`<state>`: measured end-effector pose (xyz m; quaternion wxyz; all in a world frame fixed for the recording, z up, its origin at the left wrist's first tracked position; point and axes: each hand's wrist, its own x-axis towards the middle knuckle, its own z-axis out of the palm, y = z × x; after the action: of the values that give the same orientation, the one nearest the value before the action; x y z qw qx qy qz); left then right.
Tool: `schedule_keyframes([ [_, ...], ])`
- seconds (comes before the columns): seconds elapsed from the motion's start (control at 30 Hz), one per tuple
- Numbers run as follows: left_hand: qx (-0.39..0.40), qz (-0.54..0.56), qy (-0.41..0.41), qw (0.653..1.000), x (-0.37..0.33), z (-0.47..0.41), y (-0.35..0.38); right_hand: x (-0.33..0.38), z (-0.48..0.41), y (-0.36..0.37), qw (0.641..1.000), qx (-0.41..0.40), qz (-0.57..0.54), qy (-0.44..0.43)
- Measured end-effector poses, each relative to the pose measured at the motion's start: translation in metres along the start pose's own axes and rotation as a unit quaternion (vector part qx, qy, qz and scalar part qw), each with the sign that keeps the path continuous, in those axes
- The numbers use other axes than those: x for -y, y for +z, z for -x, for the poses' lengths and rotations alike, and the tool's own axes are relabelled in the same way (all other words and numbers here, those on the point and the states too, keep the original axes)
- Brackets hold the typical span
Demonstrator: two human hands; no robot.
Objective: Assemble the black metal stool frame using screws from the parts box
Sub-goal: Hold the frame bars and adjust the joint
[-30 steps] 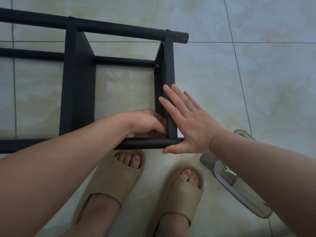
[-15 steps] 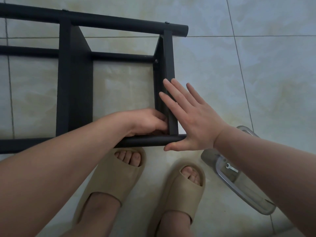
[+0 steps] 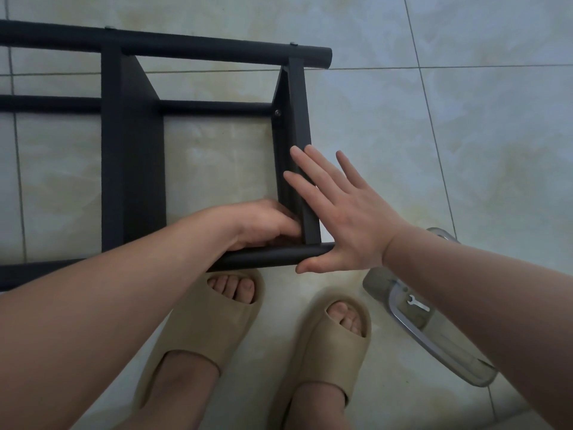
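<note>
Standing in tan slippers (image 3: 198, 330) on the pale tiled floor (image 3: 465, 135), toes just short of the black stool frame (image 3: 133, 169) lying there and running off to the left. Flanked on the right by a clear parts box (image 3: 412, 334), set on the floor just beside the right foot, partly hidden under the right forearm, with a small silver wrench (image 3: 417, 303) inside.

Reaching with the left hand (image 3: 263, 225) into the inner corner between the near tube (image 3: 273, 254) and the short upright bar (image 3: 299, 119), fingers curled tight against the metal; impossible to tell whether pinching anything. Pressing with the right hand (image 3: 347, 218) from outside the same corner: spread wide, fingers straight, palm against the tube's right end, fingertips laid along the upright's outer face.

Farther along that upright, showing one screw head (image 3: 277, 112) at the joint with a thin crossbar. Ending at the far tube (image 3: 201, 46), parallel to the near one, with a broad flat bar left of the hands bridging the two.
</note>
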<state>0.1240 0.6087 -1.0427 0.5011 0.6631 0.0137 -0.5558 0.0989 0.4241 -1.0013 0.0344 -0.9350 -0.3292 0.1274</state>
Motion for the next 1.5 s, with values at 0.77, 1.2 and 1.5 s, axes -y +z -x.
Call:
schedule_keyframes([
  [0.77,0.06,0.16,0.014,0.985,0.0052,-0.0046,-0.0039,-0.0011,-0.0006,0.0038,1.0,-0.007,-0.003,-0.01],
  [1.2,0.036,0.118,0.016,0.992,0.0023,-0.0019,-0.0033,-0.0013,-0.001,0.0045,1.0,-0.006,-0.008,-0.009],
  [1.5,0.075,0.17,0.017,0.982,0.006,-0.005,-0.0054,-0.002,-0.0008,0.0066,1.0,-0.014,-0.008,-0.012],
])
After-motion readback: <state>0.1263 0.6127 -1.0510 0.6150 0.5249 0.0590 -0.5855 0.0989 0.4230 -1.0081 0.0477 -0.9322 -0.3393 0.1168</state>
